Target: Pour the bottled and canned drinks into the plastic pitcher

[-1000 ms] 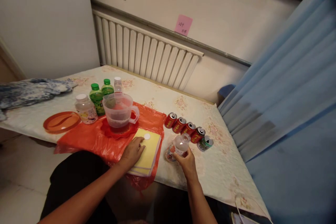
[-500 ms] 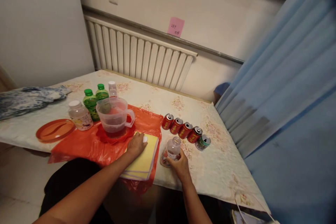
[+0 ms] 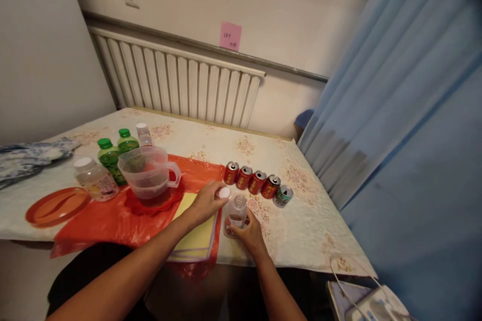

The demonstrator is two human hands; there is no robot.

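Between the fingertips of my left hand point(image 3: 206, 202) is a white bottle cap point(image 3: 225, 193), held up and left of an uncapped bottle. My right hand point(image 3: 248, 233) is wrapped round that clear plastic bottle point(image 3: 238, 204), which stands upright on the cloth with its mouth bare. A short gap separates the cap from the bottle's mouth. Under my left forearm lies a stack of yellow sheets point(image 3: 196, 241) on a red plastic sheet point(image 3: 150, 233).
A clear measuring jug point(image 3: 145, 173) stands in a red dish point(image 3: 133, 205). Left of it are capped bottles point(image 3: 109, 158) and an orange lid point(image 3: 56, 206). A row of drink cans point(image 3: 258, 182) stands behind the bottle. A blue curtain point(image 3: 395, 160) hangs at the right.
My left hand has lifted the white cap off the yellow sheets and brought it right, close to the bottle's mouth. My right hand still holds the bottle. The view has shifted slightly right.
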